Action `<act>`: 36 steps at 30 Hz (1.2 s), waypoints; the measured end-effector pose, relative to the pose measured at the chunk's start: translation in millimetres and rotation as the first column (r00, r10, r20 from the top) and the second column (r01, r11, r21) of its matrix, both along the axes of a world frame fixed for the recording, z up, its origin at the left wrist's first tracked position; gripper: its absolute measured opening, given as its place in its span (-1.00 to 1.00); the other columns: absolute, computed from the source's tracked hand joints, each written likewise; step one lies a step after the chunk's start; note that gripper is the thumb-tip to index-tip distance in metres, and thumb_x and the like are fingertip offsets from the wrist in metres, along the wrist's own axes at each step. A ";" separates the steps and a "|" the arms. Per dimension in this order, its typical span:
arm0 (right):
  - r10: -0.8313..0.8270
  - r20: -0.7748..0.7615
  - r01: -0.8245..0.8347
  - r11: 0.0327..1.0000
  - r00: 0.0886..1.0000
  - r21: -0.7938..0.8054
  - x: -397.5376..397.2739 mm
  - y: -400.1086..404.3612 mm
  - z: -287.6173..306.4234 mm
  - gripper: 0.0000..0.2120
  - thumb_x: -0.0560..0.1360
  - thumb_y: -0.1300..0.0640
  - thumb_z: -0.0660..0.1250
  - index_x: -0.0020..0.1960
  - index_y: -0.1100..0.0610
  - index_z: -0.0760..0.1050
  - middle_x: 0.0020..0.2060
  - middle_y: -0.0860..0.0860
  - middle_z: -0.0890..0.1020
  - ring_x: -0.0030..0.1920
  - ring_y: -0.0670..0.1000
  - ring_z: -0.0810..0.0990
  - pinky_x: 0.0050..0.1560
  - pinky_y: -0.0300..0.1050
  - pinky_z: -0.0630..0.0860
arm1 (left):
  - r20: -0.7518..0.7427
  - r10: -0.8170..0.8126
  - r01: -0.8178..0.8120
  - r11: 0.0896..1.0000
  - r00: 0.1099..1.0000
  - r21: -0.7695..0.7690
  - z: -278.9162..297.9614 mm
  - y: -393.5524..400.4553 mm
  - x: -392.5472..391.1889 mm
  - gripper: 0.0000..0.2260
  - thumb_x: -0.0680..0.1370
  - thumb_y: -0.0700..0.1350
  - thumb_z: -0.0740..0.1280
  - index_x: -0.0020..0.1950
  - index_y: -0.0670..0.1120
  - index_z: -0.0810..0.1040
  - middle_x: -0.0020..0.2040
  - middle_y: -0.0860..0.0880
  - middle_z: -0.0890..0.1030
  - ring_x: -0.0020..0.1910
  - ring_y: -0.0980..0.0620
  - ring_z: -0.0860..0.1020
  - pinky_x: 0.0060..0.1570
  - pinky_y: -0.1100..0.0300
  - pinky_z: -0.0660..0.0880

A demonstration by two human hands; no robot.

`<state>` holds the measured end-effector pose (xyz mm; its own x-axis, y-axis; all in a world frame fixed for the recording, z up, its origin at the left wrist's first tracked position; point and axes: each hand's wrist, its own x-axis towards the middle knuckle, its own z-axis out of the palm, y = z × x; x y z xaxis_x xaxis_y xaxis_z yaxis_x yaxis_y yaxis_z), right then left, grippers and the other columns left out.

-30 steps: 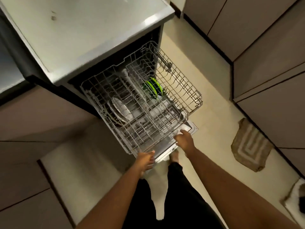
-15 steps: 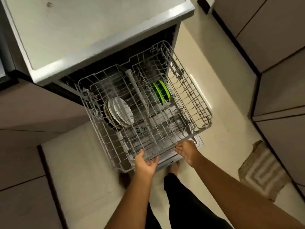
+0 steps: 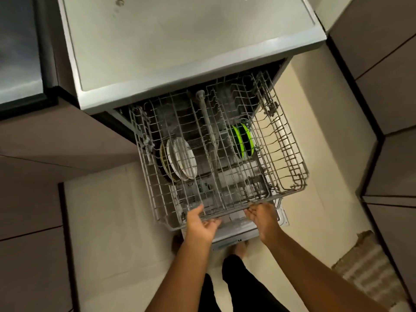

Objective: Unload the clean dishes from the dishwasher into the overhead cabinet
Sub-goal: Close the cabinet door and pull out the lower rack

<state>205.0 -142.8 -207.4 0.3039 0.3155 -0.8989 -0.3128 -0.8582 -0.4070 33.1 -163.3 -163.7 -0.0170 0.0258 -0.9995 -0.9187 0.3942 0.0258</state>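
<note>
wire upper rack [image 3: 290, 158] over white plates [image 3: 183, 159] and green plates [image 3: 242, 139], both hands' fingers curled under its front rail, woven mat [image 3: 369, 264] nearby

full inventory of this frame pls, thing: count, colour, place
rack: 1, grey wire, pulled out of dishwasher
plates: count unclear, white and dark, upright below rack, left
green plates: about 2, green and black, upright, right
dishwasher: 1, steel, top centre
door: 1, steel, open, below rack
mat: 1, beige striped, floor right
left hand: 1, at rack's front edge
right hand: 1, at rack's front edge
</note>
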 end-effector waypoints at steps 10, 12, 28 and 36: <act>0.193 0.044 -0.197 0.967 0.980 0.163 -66.2 134.2 2.7 -0.82 0.58 0.47 0.17 0.15 0.34 0.43 0.01 0.25 0.55 -0.03 0.14 0.59 0.15 0.10 0.60 | -0.044 -0.039 0.049 0.971 0.998 0.233 4.4 101.2 -65.4 -0.60 0.61 -0.38 0.17 0.45 -0.33 0.27 0.34 -0.37 0.30 0.25 -0.20 0.45 0.42 -0.10 0.28; 0.210 0.095 -0.221 0.967 0.973 0.127 -77.2 151.6 -8.0 -0.67 0.58 0.43 0.19 0.33 0.29 0.37 0.09 0.25 0.55 0.03 0.18 0.62 0.10 0.13 0.63 | -0.050 -0.030 0.041 0.970 0.998 0.241 1.2 115.9 -74.4 -0.63 0.60 -0.38 0.16 0.42 -0.34 0.30 0.17 -0.28 0.36 -0.09 -0.12 0.42 0.41 -0.09 0.29; 0.380 0.061 -0.376 0.859 0.923 0.348 -120.4 258.3 14.3 -0.70 0.53 0.53 0.15 -0.10 0.17 0.49 -0.01 0.19 0.59 0.05 0.14 0.59 0.20 0.11 0.57 | -0.120 0.007 0.057 0.851 0.993 0.521 -32.3 216.7 -118.8 -0.82 0.54 -0.45 0.20 0.09 -0.30 0.48 -0.04 -0.25 0.54 0.05 -0.15 0.56 0.20 -0.04 0.50; 0.499 -0.104 -0.427 0.817 0.860 0.386 -115.5 312.5 0.5 -0.44 0.50 0.60 0.07 0.38 0.17 0.31 0.31 0.15 0.50 0.31 0.16 0.53 0.19 0.08 0.55 | -0.191 0.069 0.074 0.756 0.979 0.650 -39.3 265.7 -127.3 -0.80 0.56 -0.46 0.13 -0.10 -0.27 0.49 -0.08 -0.23 0.55 0.03 -0.15 0.57 0.28 -0.07 0.45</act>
<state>89.6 169.7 -206.9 -0.1234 0.6683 -0.7336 -0.0155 -0.7405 -0.6719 -94.2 102.4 -203.0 -0.2036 0.6690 -0.7148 -0.8656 0.2181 0.4508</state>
